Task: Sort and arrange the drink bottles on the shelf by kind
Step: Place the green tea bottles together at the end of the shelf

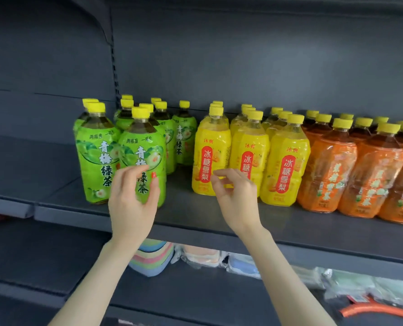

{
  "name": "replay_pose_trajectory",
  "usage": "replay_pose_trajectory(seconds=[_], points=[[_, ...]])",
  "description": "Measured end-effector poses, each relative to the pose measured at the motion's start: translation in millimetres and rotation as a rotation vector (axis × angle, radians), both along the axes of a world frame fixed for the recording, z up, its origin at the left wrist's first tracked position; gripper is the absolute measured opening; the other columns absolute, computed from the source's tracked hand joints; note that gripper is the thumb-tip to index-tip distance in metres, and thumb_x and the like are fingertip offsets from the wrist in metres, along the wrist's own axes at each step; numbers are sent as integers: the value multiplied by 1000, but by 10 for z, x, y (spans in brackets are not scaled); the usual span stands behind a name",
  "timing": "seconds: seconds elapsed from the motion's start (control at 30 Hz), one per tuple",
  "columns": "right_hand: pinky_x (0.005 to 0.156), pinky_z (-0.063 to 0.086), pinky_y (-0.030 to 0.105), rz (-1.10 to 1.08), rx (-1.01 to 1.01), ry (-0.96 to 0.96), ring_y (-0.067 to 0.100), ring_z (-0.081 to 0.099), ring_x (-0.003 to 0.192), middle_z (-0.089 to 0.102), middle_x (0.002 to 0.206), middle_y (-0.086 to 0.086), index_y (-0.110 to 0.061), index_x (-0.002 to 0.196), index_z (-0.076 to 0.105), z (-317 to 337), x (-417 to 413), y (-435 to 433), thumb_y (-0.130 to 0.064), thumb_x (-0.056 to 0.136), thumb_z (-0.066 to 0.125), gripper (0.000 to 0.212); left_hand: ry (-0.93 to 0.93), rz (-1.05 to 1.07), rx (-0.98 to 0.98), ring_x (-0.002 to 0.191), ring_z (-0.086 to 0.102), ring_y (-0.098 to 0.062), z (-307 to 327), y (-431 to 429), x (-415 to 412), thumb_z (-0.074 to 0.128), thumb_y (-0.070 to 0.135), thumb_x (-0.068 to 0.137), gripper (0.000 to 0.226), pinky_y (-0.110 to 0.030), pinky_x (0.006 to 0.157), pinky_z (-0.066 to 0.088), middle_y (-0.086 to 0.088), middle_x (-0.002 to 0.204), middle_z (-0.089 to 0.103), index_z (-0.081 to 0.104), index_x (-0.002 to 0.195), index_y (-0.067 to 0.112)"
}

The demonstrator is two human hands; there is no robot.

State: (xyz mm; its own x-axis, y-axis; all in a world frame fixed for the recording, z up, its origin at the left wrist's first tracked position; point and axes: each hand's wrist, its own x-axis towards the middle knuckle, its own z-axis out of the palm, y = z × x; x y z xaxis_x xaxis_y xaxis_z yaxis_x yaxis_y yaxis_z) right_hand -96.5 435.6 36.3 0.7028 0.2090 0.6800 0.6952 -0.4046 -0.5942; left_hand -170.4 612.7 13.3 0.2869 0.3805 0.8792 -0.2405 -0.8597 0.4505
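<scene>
Left hand (pixel 131 203) and right hand (pixel 237 198) hover loosely curled, holding nothing, before a green bottle (pixel 139 142) labelled 青梅绿茶 and a yellow bottle (pixel 210 147) marked 冰糖雪梨.

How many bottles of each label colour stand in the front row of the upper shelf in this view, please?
Green bottles: 2
Yellow bottles: 3
Orange bottles: 3, the last cut off at the picture's right edge
Total: 8
</scene>
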Motion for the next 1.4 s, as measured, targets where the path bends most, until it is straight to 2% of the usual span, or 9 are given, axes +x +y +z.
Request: replay_pose_trajectory(seconds=[0.17, 0.4, 0.57, 0.9, 1.03, 1.13, 1.2, 1.27, 1.4], points=[[67, 44, 7, 99, 121, 145, 0, 59, 86, 67, 110, 1, -12, 116, 65, -78, -158, 762, -28, 92, 63, 29, -29, 18, -50, 109, 49, -31, -52, 689, -135, 66, 27, 84, 46, -31, 96, 38, -18, 117, 46, 52, 118, -1], [82, 44, 3, 226, 299, 380, -22, 49, 105, 53, 114, -39, -31, 140, 36, -147, -146, 1403, -60, 67, 75, 87, 161, -225, -328, 132, 30, -23, -27, 1303, -22, 70, 51, 72, 92, -37, 109, 28, -12, 137, 30, 28, 140, 6], [96, 53, 38, 227, 344, 472, 2, 63, 107, 67, 115, -18, -32, 131, 44, -223, -60, 1595, -57, 55, 82, 88, 208, -343, -462, 125, 37, -13, -15, 1506, 123, 69, 63, 60, 102, -33, 104, 34, 5, 123, 33, 29, 140, 15], [99, 50, 40, 57, 463, 377, 5, 60, 114, 63, 124, -15, -27, 139, 41, -320, -42, 1532, -58, 61, 81, 93, 248, -345, -398, 123, 43, -19, -112, 1645, 233, 79, 58, 61, 95, -40, 99, 41, 0, 127, 38, 38, 135, 15], [105, 45, 37, 4, 434, 366, 0, 55, 117, 59, 128, -17, -29, 141, 38, -243, 45, 1424, -54, 65, 78, 90, 236, -397, -408, 115, 46, -4, -109, 1619, 218, 70, 63, 61, 94, -24, 91, 42, 6, 125, 43, 37, 136, 17], [114, 34, 41, -47, 377, 351, 16, 43, 133, 47, 143, -3, -24, 145, 34, -230, 91, 1429, -60, 63, 73, 98, 243, -486, -458, 101, 53, 12, -89, 1590, 179, 73, 65, 64, 96, -3, 63, 46, 8, 126, 50, 32, 140, 23], [113, 21, 28, -117, 331, 363, 18, 28, 140, 31, 150, 0, -21, 149, 28, -238, 71, 1450, -61, 63, 71, 104, 262, -484, -461, 108, 55, 0, -89, 1591, 171, 69, 70, 63, 100, -15, 69, 54, 6, 130, 51, 29, 142, 24], [108, 23, 23, -176, 323, 338, 17, 24, 138, 22, 146, 0, -18, 150, 25, -239, 27, 1450, -54, 67, 73, 103, 276, -464, -427, 120, 51, -14, -99, 1602, 166, 66, 72, 63, 103, -38, 93, 51, 4, 135, 49, 27, 144, 21], [104, 34, 24, -249, 388, 57, 15, 35, 126, 32, 137, 2, -19, 141, 39, -258, -204, 1471, -48, 73, 73, 82, 306, -500, -427, 130, 44, -20, -103, 1639, 132, 62, 67, 65, 106, -48, 105, 40, 0, 143, 44, 21, 149, 18]])
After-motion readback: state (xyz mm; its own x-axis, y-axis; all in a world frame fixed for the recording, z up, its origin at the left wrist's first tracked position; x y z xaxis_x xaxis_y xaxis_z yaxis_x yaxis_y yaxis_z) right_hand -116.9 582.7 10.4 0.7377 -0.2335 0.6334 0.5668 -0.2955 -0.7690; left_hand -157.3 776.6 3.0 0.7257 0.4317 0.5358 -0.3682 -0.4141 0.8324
